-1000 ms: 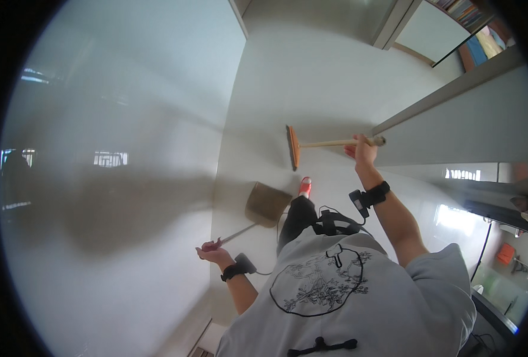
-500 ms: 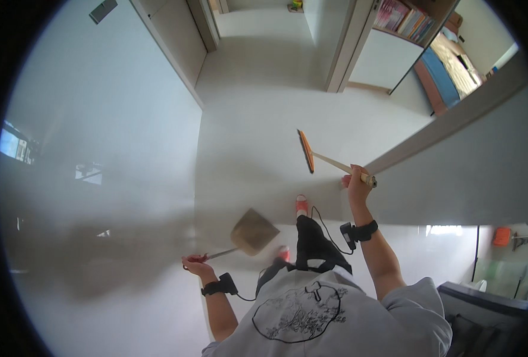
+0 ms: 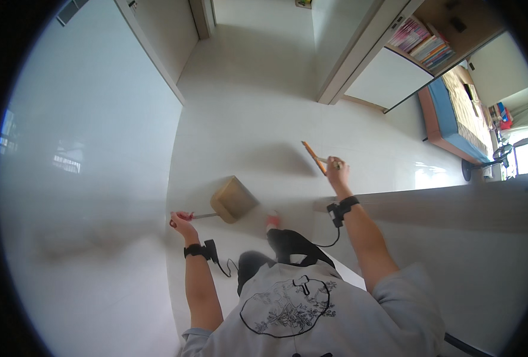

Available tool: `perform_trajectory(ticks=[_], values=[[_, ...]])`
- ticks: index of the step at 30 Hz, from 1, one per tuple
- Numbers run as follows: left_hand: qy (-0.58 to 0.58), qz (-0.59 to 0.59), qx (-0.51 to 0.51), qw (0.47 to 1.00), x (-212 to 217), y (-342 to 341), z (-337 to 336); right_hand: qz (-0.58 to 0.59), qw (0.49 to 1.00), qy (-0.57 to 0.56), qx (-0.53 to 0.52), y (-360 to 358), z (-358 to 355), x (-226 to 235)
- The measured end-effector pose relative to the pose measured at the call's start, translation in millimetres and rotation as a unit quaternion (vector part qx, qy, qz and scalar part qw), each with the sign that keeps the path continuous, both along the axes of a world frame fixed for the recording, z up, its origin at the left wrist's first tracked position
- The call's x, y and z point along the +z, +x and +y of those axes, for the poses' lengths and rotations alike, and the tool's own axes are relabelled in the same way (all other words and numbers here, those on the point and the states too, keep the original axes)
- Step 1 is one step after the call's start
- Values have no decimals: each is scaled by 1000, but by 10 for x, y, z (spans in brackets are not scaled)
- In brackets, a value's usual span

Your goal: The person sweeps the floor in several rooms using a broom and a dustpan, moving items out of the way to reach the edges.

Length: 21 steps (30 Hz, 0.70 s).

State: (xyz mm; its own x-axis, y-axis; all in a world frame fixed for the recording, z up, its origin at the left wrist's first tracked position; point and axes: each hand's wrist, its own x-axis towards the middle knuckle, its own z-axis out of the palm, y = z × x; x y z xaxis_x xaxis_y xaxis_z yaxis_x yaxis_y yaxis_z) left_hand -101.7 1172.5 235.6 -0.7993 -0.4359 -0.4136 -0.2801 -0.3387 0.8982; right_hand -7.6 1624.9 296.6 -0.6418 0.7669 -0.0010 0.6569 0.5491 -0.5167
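Observation:
My left hand (image 3: 183, 222) is closed round the end of a dustpan's thin grey handle. The tan dustpan (image 3: 232, 200) hangs tilted to the right of that hand, its wide mouth pointing right and slightly smeared by motion. Farther right, my right hand (image 3: 338, 174) grips the pale stick of a broom. Its narrow orange head (image 3: 313, 156) lies just beyond and left of the fist. Most of the stick is foreshortened or hidden by the fingers. Whether the broom head touches the floor is hard to tell.
A glossy white wall (image 3: 85, 166) runs along my left. To the right, a wall end (image 3: 430, 205) juts out beside my forearm. Ahead are a doorway frame (image 3: 350, 65), a bookshelf (image 3: 422, 44) and a bed (image 3: 448, 122). Pale floor (image 3: 246, 107) stretches forward.
I have stepped forward towards the doorways, and the bedroom at right shows more. The dustpan has swung up ahead with my left hand. My right hand has come closer to the broom head.

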Motion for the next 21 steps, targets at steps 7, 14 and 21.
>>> perform_trajectory(ticks=[7,14,21], values=[[-4,-3,47,999,37,78,-136,34,987,-150,46,250,-1077,-124],[9,-38,69,997,-34,289,-361,77,939,-334,-25,-139,-997,50],[35,-56,162,985,202,319,-522,213,862,-412,-204,64,-355,640]])
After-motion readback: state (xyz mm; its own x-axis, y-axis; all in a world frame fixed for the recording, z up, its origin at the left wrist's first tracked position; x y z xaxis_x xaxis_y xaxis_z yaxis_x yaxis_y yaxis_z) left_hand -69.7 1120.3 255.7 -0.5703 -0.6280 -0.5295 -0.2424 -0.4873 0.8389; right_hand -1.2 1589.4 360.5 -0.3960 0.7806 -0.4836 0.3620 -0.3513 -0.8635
